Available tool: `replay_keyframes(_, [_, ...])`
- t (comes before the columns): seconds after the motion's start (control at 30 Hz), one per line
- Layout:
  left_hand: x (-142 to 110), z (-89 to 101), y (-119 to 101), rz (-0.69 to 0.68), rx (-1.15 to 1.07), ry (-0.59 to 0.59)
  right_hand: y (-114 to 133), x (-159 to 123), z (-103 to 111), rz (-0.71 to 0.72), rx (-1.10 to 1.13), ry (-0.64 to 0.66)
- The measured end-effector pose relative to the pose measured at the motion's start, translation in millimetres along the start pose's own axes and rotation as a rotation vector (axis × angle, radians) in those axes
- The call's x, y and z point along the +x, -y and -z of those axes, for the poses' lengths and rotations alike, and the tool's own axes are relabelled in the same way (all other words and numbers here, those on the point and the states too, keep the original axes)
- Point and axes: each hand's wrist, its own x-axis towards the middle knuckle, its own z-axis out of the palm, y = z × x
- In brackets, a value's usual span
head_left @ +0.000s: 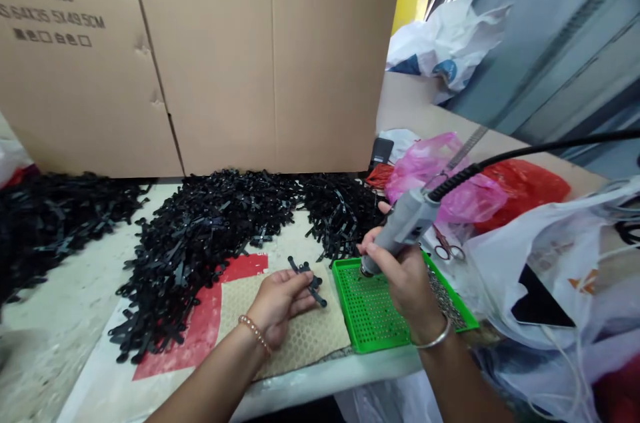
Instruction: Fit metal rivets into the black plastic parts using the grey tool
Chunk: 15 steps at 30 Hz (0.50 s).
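My left hand (283,306) pinches a small black plastic part (314,284) with several arms, held above a beige textured mat (310,336). In my right hand (403,276) is a grey electric screwdriver (407,220), its fingers wrapped round the body. The tool's tip points down over a green perforated tray (370,316); whether it touches anything there I cannot tell. Many small metal screws (443,296) lie along the tray's right side, partly behind my right wrist. A large pile of similar black parts (215,223) lies beyond my left hand.
A tall cardboard box (275,56) stands behind the piles. Another black heap (60,216) lies at far left, and a smaller one (343,210) behind the tray. Scissors (449,248), a pink bag (450,176) and white plastic bags (550,263) sit on the right. The screwdriver's black cable (550,143) runs off right.
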Motion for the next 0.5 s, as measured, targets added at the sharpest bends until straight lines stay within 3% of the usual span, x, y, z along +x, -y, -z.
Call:
replay_keyframes(0.1, [5,-1.7,10,-0.006,0.034,-0.011,-26,-10,3,-0.065,0.092,-0.121])
replay_keyframes(0.2, [5,-3.1,14,-0.008,0.072,-0.006,-45,-19,7,-0.03,0.058,-0.172])
replay_keyframes(0.3, [4,-5.2,12,0.013,0.099,-0.016,-51,-21,9,0.03,0.076,-0.166])
replay_keyframes(0.5, [5,-2.4,15,-0.022,0.135,-0.02,-53,-16,5,-0.002,0.306,-0.107])
